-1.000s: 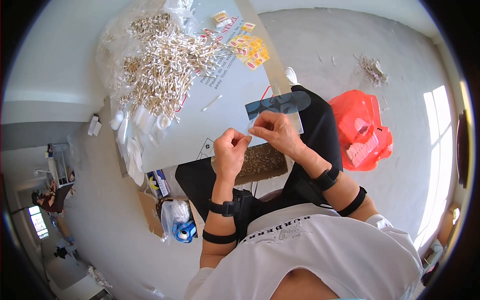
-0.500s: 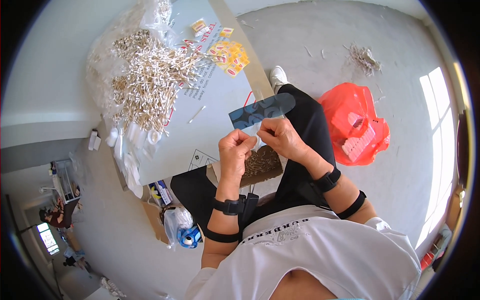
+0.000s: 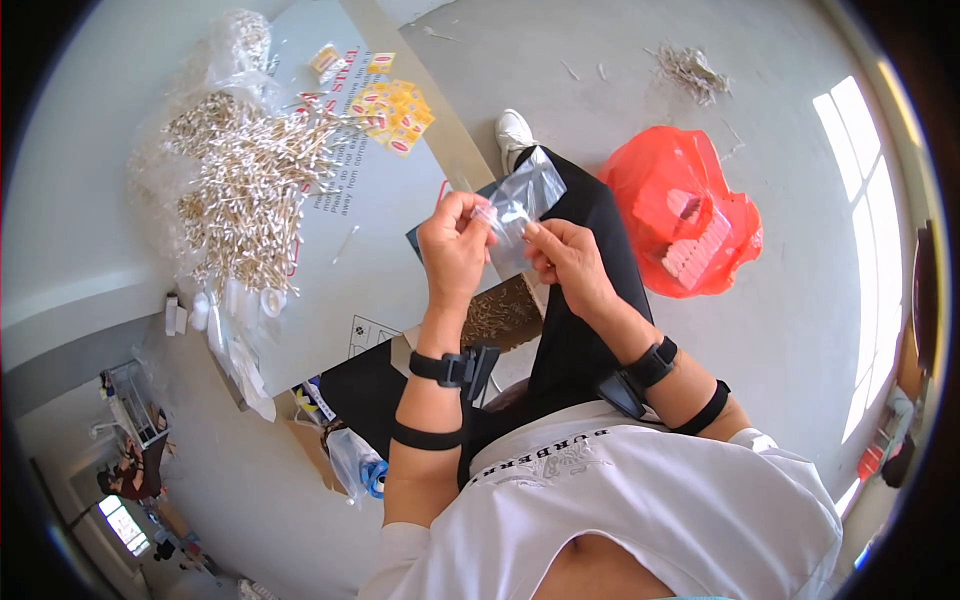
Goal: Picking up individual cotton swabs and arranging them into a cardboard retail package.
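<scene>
A clear plastic bag (image 3: 530, 190) is stretched between my hands above the table's near edge. My left hand (image 3: 455, 245) pinches the bag at its left edge, thumb against fingers. On the other side, my right hand (image 3: 570, 262) grips it with thumb and fingertips. Whether anything lies inside the bag is hard to make out. Partly covered by the bag and my left hand is a dark blue sheet (image 3: 414, 241). Below my hands, a cardboard box (image 3: 528, 337) holds many thin brownish sticks.
On the table (image 3: 390, 215) lies a big heap of cotton swabs (image 3: 250, 190), partly in clear plastic. Yellow printed cards (image 3: 395, 115) and a single swab (image 3: 346, 245) are there too. Right of my leg, an open red bag (image 3: 665, 180) holds pink packs (image 3: 698, 255). Debris (image 3: 692, 75) litters the floor.
My hands have moved apart, and the clear bag between them is now spread out and plainly visible. The view has shifted, so the table and red bag appear farther left.
</scene>
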Tool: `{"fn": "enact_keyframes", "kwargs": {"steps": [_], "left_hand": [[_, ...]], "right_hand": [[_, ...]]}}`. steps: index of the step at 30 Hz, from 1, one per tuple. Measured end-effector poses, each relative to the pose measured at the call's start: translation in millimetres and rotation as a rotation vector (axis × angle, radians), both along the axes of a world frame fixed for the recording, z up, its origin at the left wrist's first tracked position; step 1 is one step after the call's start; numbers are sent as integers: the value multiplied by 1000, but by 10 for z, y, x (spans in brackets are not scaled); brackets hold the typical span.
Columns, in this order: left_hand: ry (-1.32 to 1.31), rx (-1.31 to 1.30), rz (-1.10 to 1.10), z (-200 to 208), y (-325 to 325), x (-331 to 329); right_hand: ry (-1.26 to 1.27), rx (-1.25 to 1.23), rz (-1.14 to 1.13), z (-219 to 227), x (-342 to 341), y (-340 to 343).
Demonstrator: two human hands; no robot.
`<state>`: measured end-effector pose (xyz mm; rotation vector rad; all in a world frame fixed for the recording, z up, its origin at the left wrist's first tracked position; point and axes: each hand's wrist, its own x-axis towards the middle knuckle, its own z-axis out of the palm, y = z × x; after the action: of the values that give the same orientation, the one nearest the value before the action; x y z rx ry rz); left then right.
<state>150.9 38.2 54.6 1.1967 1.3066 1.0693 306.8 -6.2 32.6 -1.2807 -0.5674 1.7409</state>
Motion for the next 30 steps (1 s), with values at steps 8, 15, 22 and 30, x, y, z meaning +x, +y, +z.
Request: {"fn": "enact_keyframes", "kwargs": {"steps": [8,15,22,30], "left_hand": [[16,52,-182,-418,768,500],[941,670,-398,-629,977,485],[970,687,-453,-668,964,337],[928,747,-502,-567,898,219]], "right_hand": [[194,25,-412,-312,216,576],[-324,76,-467,-685,182,709],[-392,73,-428,-794,75,664],[-237,71,-427,-657,-16,466]]}}
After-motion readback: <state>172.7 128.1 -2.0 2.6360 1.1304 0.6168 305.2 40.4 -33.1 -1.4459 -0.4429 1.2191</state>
